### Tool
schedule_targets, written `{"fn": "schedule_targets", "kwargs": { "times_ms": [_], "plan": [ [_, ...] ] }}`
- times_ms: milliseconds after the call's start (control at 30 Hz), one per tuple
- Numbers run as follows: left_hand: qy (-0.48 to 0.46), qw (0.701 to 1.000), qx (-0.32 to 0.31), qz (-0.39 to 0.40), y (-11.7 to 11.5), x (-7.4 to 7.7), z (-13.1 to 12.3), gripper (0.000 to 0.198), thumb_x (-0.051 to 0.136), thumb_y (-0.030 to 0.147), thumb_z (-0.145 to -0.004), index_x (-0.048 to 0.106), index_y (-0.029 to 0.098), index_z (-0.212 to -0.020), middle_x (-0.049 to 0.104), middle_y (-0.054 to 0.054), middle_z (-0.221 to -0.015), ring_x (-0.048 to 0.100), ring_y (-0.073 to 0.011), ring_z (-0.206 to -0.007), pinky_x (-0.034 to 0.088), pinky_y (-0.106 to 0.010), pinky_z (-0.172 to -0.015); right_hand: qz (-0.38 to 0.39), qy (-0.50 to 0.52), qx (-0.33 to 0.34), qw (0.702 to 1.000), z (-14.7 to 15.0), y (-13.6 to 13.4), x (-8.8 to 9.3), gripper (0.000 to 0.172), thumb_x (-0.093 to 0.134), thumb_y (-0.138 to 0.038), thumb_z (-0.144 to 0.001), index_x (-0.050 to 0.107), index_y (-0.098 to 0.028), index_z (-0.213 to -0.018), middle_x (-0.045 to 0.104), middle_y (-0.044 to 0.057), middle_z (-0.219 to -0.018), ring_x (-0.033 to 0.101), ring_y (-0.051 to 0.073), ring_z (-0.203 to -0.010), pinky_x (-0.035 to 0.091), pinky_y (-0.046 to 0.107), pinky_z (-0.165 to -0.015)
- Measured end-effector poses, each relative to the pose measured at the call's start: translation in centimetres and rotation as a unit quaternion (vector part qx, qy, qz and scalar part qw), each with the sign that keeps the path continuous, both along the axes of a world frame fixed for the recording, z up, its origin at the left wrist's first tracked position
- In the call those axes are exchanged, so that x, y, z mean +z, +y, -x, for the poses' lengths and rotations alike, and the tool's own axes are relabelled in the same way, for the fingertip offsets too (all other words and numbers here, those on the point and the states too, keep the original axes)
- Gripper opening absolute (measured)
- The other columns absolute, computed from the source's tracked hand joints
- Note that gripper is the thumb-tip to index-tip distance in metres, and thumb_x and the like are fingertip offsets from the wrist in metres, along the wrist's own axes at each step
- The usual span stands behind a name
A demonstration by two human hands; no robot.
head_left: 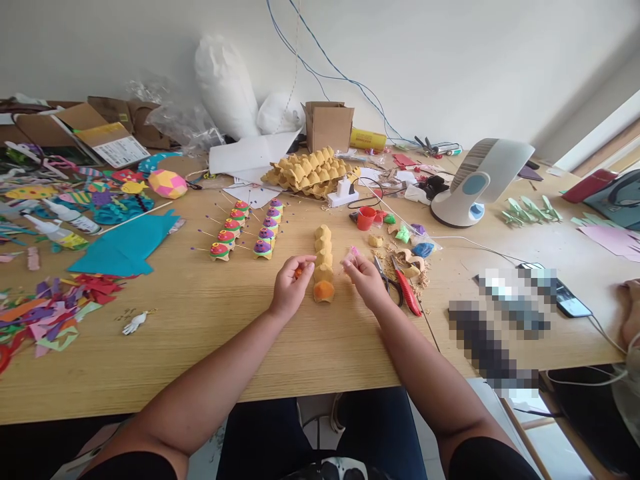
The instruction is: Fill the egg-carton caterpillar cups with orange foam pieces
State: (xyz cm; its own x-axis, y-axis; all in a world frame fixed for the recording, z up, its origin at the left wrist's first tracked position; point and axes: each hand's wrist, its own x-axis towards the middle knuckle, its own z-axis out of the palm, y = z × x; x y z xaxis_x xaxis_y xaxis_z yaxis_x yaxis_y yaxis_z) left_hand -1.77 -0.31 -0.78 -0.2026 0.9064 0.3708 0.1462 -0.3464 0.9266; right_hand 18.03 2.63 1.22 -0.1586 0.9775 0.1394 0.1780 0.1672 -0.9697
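Between my two hands a strip cut from an egg carton (324, 257) lies on the table, bumps up. Its nearest bump carries a smooth orange clay cover (324, 290). My left hand (291, 288) is closed round a small lump of orange clay (299, 272), just left of the strip. On the other side my right hand (367, 281) pinches a small clear plastic bag (354, 253) with a pinkish edge. Farther left stand two decorated carton caterpillars, one red and green (229, 230), one purple (268, 230), with pins sticking out.
Black-handled scissors (393, 280) and a red utility knife (407, 287) lie right of my right hand, beside carton scraps. Behind are stacked egg trays (310, 172), a red cup (366, 217) and a white fan (480, 183). Colored paper strips (55, 307) cover the left side.
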Motion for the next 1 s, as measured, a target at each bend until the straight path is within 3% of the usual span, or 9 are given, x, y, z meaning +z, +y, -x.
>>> {"fn": "schedule_targets", "kwargs": {
  "times_ms": [133,300,533,767,1000],
  "plan": [
    [0.116,0.989,-0.072,-0.062,-0.9,1.0,-0.4,0.021,0.068,0.038,-0.093,0.074,0.02,-0.101,0.066,-0.006,-0.093,0.06,-0.017,-0.085,0.048,-0.029,-0.077,0.013,0.131,0.084,0.988,1.0,-1.1,0.5,0.038,0.069,-0.059,-0.087,0.055,-0.023,-0.086,0.051,-0.002,-0.077,0.042,0.014,-0.066,0.037,0.028,-0.062],
    [0.146,0.982,-0.085,-0.081,-1.4,1.4,-0.8,0.017,0.069,0.035,-0.093,0.071,0.02,-0.086,0.065,-0.003,-0.08,0.057,-0.0144,-0.072,0.046,-0.027,-0.066,0.017,0.157,0.125,0.979,1.5,-1.6,0.5,0.04,0.076,-0.059,-0.082,0.059,-0.023,-0.089,0.055,0.0,-0.083,0.048,0.014,-0.073,0.043,0.028,-0.066],
    [0.135,0.986,-0.067,-0.068,-1.4,1.5,-0.8,0.02,0.069,0.035,-0.092,0.07,0.019,-0.08,0.065,-0.001,-0.074,0.054,-0.0132,-0.067,0.044,-0.026,-0.063,0.01,0.181,0.097,0.979,1.4,-1.3,0.1,0.036,0.078,-0.054,-0.083,0.065,-0.021,-0.086,0.059,0.001,-0.084,0.05,0.012,-0.071,0.043,0.027,-0.065],
    [0.137,0.986,-0.072,-0.067,-1.5,1.6,-0.8,0.023,0.066,0.034,-0.094,0.067,0.019,-0.076,0.062,0.0,-0.072,0.053,-0.0132,-0.066,0.043,-0.026,-0.063,-0.035,0.143,0.081,0.986,1.4,-1.4,-0.2,0.037,0.075,-0.055,-0.085,0.062,-0.021,-0.081,0.058,0.001,-0.083,0.05,0.013,-0.072,0.045,0.028,-0.065],
    [0.118,0.988,-0.08,-0.051,-1.3,1.2,-0.8,0.021,0.067,0.036,-0.094,0.072,0.019,-0.083,0.068,-0.002,-0.077,0.059,-0.0142,-0.07,0.047,-0.027,-0.066,0.035,0.152,0.097,0.983,1.3,-1.3,0.1,0.041,0.078,-0.059,-0.08,0.065,-0.021,-0.089,0.058,0.0,-0.077,0.048,0.011,-0.064,0.043,0.025,-0.055]
  ]
}}
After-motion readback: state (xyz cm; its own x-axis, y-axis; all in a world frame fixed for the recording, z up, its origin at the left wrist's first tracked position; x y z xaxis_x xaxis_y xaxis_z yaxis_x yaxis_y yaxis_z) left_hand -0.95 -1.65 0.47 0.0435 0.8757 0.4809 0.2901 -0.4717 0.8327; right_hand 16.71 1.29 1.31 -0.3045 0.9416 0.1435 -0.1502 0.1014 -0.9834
